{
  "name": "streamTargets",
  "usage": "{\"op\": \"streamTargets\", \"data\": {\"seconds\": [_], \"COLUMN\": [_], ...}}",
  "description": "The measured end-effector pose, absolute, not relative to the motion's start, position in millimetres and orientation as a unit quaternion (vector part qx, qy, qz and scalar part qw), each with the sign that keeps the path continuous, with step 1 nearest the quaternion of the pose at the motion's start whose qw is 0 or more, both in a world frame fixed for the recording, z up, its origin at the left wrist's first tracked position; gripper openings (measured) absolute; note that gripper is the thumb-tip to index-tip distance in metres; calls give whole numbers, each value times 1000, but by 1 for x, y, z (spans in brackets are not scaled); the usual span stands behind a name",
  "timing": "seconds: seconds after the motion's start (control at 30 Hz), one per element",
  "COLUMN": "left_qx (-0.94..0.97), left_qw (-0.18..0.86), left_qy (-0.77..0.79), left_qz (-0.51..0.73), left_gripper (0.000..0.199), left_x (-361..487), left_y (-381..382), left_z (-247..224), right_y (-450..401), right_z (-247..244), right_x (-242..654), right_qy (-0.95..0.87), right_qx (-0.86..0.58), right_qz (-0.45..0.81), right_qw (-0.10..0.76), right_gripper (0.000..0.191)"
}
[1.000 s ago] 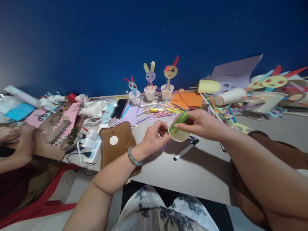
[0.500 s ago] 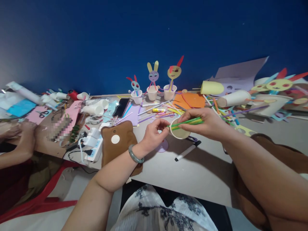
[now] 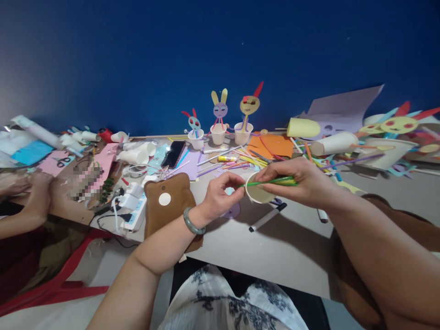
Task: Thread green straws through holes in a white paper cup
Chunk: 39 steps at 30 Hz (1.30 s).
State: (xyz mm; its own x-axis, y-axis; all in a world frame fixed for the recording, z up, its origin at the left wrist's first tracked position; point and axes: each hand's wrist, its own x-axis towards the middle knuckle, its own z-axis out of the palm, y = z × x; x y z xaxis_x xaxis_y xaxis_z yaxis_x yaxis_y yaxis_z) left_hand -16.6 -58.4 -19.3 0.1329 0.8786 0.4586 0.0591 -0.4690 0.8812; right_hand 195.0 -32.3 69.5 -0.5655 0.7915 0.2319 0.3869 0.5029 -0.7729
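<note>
My right hand [image 3: 295, 183] is closed on a few green and yellow pipe cleaners [image 3: 287, 180], which lie across the mouth of a white paper cup [image 3: 260, 196]. The cup is tilted with its opening toward me, against the right fingertips; which fingers support it is hidden. My left hand [image 3: 222, 196], a bangle [image 3: 193, 222] on its wrist, pinches the left tip of a green pipe cleaner just beside the cup's rim. Below the hands lie a lilac paper disc [image 3: 232, 211] and a black-and-white marker [image 3: 268, 217].
Behind the hands stand three paper cups with paper-faced figures [image 3: 220, 110]. Coloured sticks, a glue stick [image 3: 227, 158] and orange paper [image 3: 270, 145] are scattered before them. A brown pouch [image 3: 170, 206] and power strip [image 3: 134, 214] lie left. Another person's arm [image 3: 32, 201] rests far left.
The cup and both hands have shifted slightly right and down. The green pipe cleaners now lie closer to level, bunched more tightly in my right hand.
</note>
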Motion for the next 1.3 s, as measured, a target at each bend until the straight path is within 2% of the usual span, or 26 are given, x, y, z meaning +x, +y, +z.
{"op": "streamTargets", "data": {"seconds": [0.43,0.7,0.87,1.1,1.3], "left_qx": [665,583,558,546,537], "left_qw": [377,470,490,581,593], "left_qy": [362,334,345,385,432], "left_qz": [533,573,574,465,416], "left_gripper": [21,35,41,36,21], "left_x": [-18,-18,-17,-24,-22], "left_y": [-59,-54,-50,-44,-49], "left_z": [-17,-8,-10,-8,-6], "right_y": [-30,-26,-29,-28,-25], "right_z": [66,58,50,47,42], "right_x": [191,182,175,178,177], "right_qy": [-828,-725,-681,-748,-808], "right_qx": [-344,-426,-438,-426,-401], "right_qz": [347,377,413,364,319], "right_qw": [275,387,417,356,290], "right_gripper": [21,39,41,41,32]}}
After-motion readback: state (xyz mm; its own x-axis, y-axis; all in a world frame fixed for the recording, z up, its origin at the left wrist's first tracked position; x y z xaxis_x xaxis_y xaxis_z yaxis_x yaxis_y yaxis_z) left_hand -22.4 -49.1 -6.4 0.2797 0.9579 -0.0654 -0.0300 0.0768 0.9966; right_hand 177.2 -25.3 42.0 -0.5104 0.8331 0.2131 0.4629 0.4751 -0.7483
